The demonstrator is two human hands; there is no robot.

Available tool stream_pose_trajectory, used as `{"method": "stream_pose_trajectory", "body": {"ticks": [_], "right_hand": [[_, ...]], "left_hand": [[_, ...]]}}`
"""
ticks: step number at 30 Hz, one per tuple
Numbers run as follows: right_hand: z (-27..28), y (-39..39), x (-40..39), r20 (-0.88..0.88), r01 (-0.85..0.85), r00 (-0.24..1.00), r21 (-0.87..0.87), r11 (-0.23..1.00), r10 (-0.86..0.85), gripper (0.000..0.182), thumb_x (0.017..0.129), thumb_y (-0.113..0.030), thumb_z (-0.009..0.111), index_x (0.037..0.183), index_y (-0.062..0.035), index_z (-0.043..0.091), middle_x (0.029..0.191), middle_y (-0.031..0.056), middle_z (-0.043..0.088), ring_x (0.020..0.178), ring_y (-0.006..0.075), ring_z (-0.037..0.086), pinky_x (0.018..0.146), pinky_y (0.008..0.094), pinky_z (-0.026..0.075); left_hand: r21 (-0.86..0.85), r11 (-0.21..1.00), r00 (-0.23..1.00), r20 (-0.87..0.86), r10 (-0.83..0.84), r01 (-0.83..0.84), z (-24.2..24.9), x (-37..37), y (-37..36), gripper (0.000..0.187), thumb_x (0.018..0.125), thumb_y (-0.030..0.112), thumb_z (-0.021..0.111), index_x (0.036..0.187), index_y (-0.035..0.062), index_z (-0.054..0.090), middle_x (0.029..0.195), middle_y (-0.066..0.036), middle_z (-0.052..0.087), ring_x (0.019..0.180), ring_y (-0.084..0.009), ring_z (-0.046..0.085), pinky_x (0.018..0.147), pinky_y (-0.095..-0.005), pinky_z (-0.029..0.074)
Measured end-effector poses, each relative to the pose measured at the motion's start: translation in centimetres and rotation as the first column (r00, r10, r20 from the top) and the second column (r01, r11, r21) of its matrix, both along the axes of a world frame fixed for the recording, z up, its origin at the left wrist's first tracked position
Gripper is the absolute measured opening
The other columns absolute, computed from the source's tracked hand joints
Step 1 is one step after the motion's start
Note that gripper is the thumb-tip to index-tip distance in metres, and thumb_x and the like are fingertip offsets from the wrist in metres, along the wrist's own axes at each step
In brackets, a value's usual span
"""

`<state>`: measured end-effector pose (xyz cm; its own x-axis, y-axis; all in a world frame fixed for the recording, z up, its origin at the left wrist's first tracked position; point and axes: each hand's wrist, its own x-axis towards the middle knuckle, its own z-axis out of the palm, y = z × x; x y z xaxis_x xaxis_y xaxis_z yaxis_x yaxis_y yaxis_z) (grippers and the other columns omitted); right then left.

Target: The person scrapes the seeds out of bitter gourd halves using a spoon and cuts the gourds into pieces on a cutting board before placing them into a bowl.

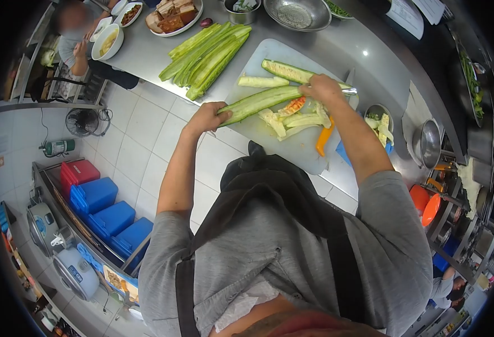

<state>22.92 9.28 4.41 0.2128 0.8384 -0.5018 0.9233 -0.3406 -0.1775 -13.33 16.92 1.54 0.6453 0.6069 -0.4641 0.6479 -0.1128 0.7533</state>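
Note:
My left hand (206,118) is closed round the near left end of a long green gourd strip (261,104). At the strip's other end is my right hand (322,90), its fingers bent over that end; a shiny metal piece shows beside the hand. Another gourd piece with a seeded inside (286,71) lies behind on the white cutting board (266,53), next to a pale strip (263,82). Pale trimmings (303,120) and an orange-red seedy core (293,106) lie in front of the strip. An orange-handled tool (325,137) rests near the board's right side.
Several green gourd strips (207,59) are piled left of the board. Behind are a plate of meat (171,17), a metal pot (240,16) and a wide metal bowl (297,14). A bowl of scraps (378,121) stands at right. Another person (75,48) is at the upper left.

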Motion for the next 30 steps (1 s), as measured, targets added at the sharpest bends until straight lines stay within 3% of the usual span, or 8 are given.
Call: {"method": "stream_pose_trajectory", "body": {"ticks": [3, 7, 10, 12, 16, 22, 23, 30], "right_hand": [[-2.1, -2.0, 3.6, 0.164, -0.058, 0.986, 0.124, 0.991, 0.038, 0.053, 0.086, -0.052, 0.062, 0.094, 0.0001, 0.073, 0.093, 0.0217, 0.070, 0.091, 0.0367, 0.068, 0.086, 0.0464, 0.052], [-1.7, -4.2, 3.8, 0.045, 0.013, 0.999, 0.233, 0.972, -0.024, 0.059, 0.085, -0.056, 0.064, 0.092, 0.0015, 0.072, 0.090, 0.0233, 0.070, 0.087, 0.0380, 0.067, 0.082, 0.0461, 0.052], [-1.9, -5.8, 2.5, -0.161, 0.232, 0.968, 0.275, 0.933, -0.194, 0.060, 0.080, -0.058, 0.070, 0.085, 0.0016, 0.069, 0.083, 0.0196, 0.069, 0.080, 0.0332, 0.067, 0.074, 0.0428, 0.051], [-5.8, -7.2, 2.0, -0.521, 0.454, 0.829, 0.412, 0.790, -0.204, 0.063, 0.071, -0.060, 0.079, 0.079, 0.0017, 0.066, 0.074, 0.0150, 0.066, 0.069, 0.0256, 0.061, 0.065, 0.0387, 0.047], [-6.4, -8.0, -3.3, -0.727, 0.546, 0.661, 0.296, 0.784, -0.186, 0.055, 0.066, -0.047, 0.088, 0.085, 0.0006, 0.067, 0.071, 0.0088, 0.063, 0.067, 0.0188, 0.058, 0.063, 0.0356, 0.047], [-0.9, -5.8, -10.8, -0.874, 0.623, 0.485, 0.360, 0.695, 0.018, 0.050, 0.073, -0.038, 0.085, 0.102, -0.0008, 0.070, 0.075, 0.0063, 0.068, 0.063, 0.0163, 0.059, 0.059, 0.0337, 0.048], [1.9, -5.9, -11.2, -0.864, 0.600, 0.476, 0.180, 0.779, -0.167, 0.043, 0.078, -0.037, 0.081, 0.098, 0.0005, 0.071, 0.071, 0.0059, 0.068, 0.061, 0.0145, 0.058, 0.057, 0.0336, 0.046], [-1.1, -6.8, -9.3, -0.780, 0.485, 0.626, 0.388, 0.784, -0.001, 0.040, 0.087, -0.038, 0.072, 0.086, 0.0011, 0.072, 0.058, 0.0059, 0.059, 0.055, 0.0129, 0.053, 0.053, 0.0327, 0.040]], "left_hand": [[-0.063, 0.994, 0.996, 0.003, 0.086, -0.085, 1.6, -0.1, -0.3, 0.032, 0.092, 0.028, 0.065, 0.104, -0.0007, 0.069, 0.066, -0.007, 0.063, 0.053, -0.0144, 0.059, 0.051, -0.0317, 0.049], [-0.018, 0.994, 0.991, 0.075, 0.113, -0.112, 2.9, -2.3, -1.0, 0.033, 0.092, 0.030, 0.067, 0.106, 0.0006, 0.069, 0.070, -0.005, 0.064, 0.059, -0.0122, 0.060, 0.055, -0.0297, 0.050], [-0.161, 0.965, 0.968, 0.108, 0.228, -0.209, 4.2, -2.1, -1.7, 0.034, 0.092, 0.033, 0.068, 0.107, 0.0020, 0.069, 0.076, -0.003, 0.065, 0.064, -0.0123, 0.060, 0.057, -0.0281, 0.051], [-0.304, 0.906, 0.879, 0.286, 0.383, -0.296, 4.4, -0.5, -2.7, 0.036, 0.094, 0.033, 0.066, 0.114, 0.0029, 0.065, 0.086, -0.005, 0.065, 0.073, -0.0139, 0.062, 0.061, -0.0277, 0.052], [-0.578, 0.752, 0.566, 0.521, 0.639, -0.317, 3.7, 5.6, -4.4, 0.042, 0.097, 0.019, 0.062, 0.132, 0.0030, 0.046, 0.107, -0.010, 0.064, 0.093, -0.0171, 0.064, 0.075, -0.0319, 0.055], [-0.653, 0.728, 0.437, 0.604, 0.666, -0.207, 2.5, 11.3, -3.0, 0.037, 0.097, 0.014, 0.061, 0.128, 0.0049, 0.043, 0.104, -0.015, 0.063, 0.092, -0.0239, 0.066, 0.079, -0.0362, 0.056], [-0.682, 0.709, 0.447, 0.584, 0.677, -0.183, 3.3, 11.6, -3.2, 0.040, 0.095, 0.008, 0.061, 0.128, 0.0015, 0.040, 0.102, -0.014, 0.064, 0.090, -0.0221, 0.066, 0.076, -0.0343, 0.056], [-0.422, 0.721, 0.423, 0.603, 0.676, -0.550, -0.3, 12.8, -1.8, 0.044, 0.092, 0.012, 0.065, 0.129, -0.0014, 0.044, 0.102, -0.017, 0.064, 0.090, -0.0221, 0.064, 0.076, -0.0334, 0.051]]}}
